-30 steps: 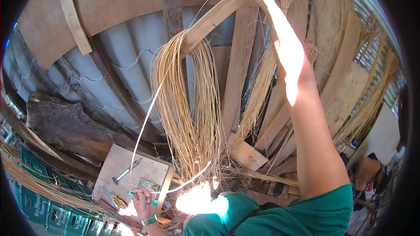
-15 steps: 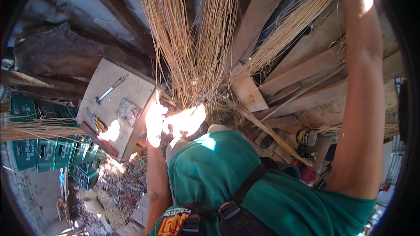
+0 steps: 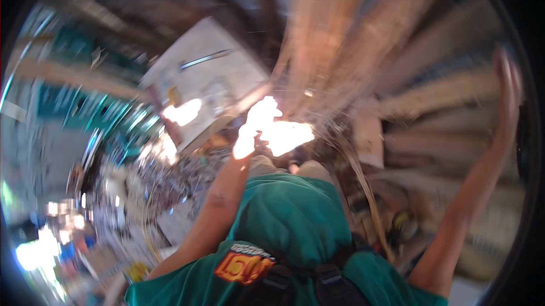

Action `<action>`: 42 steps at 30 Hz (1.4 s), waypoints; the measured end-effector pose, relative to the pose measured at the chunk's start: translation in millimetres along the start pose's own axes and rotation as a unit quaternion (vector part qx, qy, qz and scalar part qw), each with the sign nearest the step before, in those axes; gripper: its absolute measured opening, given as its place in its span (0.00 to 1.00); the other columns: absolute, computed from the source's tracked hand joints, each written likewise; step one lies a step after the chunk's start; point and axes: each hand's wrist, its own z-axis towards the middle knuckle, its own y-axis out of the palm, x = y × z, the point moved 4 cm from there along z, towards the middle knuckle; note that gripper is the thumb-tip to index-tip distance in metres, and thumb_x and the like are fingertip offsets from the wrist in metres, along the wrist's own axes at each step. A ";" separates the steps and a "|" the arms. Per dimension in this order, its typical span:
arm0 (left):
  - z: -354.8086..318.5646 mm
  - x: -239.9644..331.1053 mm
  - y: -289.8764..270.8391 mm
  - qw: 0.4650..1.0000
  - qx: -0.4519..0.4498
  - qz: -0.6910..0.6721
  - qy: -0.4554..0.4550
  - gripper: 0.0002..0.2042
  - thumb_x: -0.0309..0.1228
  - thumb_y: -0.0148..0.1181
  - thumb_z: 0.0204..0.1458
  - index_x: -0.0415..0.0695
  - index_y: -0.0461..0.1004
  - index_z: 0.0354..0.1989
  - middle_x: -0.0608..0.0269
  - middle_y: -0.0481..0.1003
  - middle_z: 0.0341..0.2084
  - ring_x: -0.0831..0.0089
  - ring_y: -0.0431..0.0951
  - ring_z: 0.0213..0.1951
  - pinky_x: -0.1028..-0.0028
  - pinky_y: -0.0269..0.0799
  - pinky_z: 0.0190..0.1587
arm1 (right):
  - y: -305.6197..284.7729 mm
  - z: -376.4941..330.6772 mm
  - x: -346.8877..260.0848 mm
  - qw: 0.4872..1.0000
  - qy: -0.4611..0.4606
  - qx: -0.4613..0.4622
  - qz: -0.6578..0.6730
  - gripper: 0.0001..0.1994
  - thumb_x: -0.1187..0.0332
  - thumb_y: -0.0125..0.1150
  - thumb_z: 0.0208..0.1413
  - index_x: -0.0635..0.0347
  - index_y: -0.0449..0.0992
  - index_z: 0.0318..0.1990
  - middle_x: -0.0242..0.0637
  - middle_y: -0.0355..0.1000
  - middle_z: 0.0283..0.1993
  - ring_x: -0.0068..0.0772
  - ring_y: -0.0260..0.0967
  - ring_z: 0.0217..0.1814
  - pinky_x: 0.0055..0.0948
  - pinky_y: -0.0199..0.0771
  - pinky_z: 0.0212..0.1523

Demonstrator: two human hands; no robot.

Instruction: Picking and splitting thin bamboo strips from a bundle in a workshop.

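Two hands of mine in view, both sharing the heavy motion blur of the surroundings. Landmark: the pale, flat-topped wooden counter (image 3: 207, 39).

Left hand (image 3: 260, 120): just off the counter's near right corner, bleached white by sunlight; cannot tell whether it is closed on anything. Right hand (image 3: 508, 82): raised, well to the right of the counter; fingers look extended, but grip cannot be told.

Large bundle of long, thin tan strands (image 3: 332, 19): hangs to the right of the counter, ends spreading downward. Smaller sheaf of tan strands (image 3: 445, 95): farther right of the counter.

On the counter: slim silver metal tool with a dark end (image 3: 205, 59), lying aslant; small yellow-handled tool (image 3: 172, 95) near its left edge, indistinct. Left of the counter: dark green plastic crates (image 3: 85, 107), smeared.
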 end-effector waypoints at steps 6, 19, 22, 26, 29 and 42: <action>-82.5 -136.5 -148.6 0.985 0.169 0.021 -0.042 0.17 0.39 0.43 0.59 0.40 0.78 0.37 0.60 0.80 0.27 0.74 0.76 0.24 0.69 0.72 0.32 | 192.7 -171.7 76.7 0.941 0.240 -0.081 0.223 0.14 0.53 0.55 0.60 0.55 0.73 0.37 0.24 0.64 0.32 0.16 0.59 0.34 0.19 0.61 0.36; -113.2 -25.3 -415.8 0.878 0.478 0.001 0.028 0.14 0.42 0.56 0.57 0.42 0.72 0.37 0.71 0.69 0.17 0.85 0.61 0.13 0.79 0.52 0.14 | 516.5 -423.7 -91.6 0.851 0.029 -0.503 0.150 0.10 0.66 0.54 0.59 0.65 0.75 0.37 0.29 0.70 0.27 0.19 0.64 0.26 0.17 0.64 0.27; -77.3 -20.1 -449.8 0.869 0.479 -0.102 0.069 0.13 0.41 0.51 0.60 0.43 0.71 0.38 0.66 0.73 0.23 0.84 0.62 0.12 0.80 0.53 0.13 | 575.9 -412.1 -194.5 0.856 0.048 -0.492 0.150 0.12 0.64 0.54 0.59 0.65 0.75 0.38 0.31 0.71 0.27 0.20 0.64 0.26 0.21 0.64 0.28; -63.2 7.6 -452.0 0.878 0.453 -0.032 0.151 0.15 0.36 0.39 0.62 0.41 0.71 0.43 0.61 0.80 0.34 0.71 0.76 0.34 0.73 0.70 0.38 | 648.8 -401.7 -301.4 0.862 -0.005 -0.451 0.229 0.14 0.64 0.56 0.57 0.65 0.74 0.45 0.38 0.73 0.33 0.26 0.68 0.32 0.26 0.69 0.38; -60.2 20.7 -447.1 0.875 0.421 -0.167 0.172 0.14 0.35 0.41 0.62 0.40 0.71 0.41 0.59 0.78 0.32 0.68 0.76 0.35 0.71 0.70 0.42 | 702.8 -402.9 -356.2 0.882 -0.124 -0.424 0.163 0.18 0.64 0.56 0.58 0.65 0.70 0.52 0.36 0.71 0.41 0.27 0.68 0.40 0.25 0.70 0.41; -56.6 150.3 -435.6 0.963 0.209 0.034 0.166 0.13 0.35 0.52 0.58 0.37 0.71 0.44 0.61 0.79 0.29 0.83 0.68 0.21 0.82 0.66 0.24 | 664.4 -445.7 -303.3 0.781 0.088 -0.560 0.263 0.14 0.63 0.47 0.60 0.62 0.67 0.25 0.29 0.63 0.19 0.20 0.58 0.20 0.24 0.59 0.22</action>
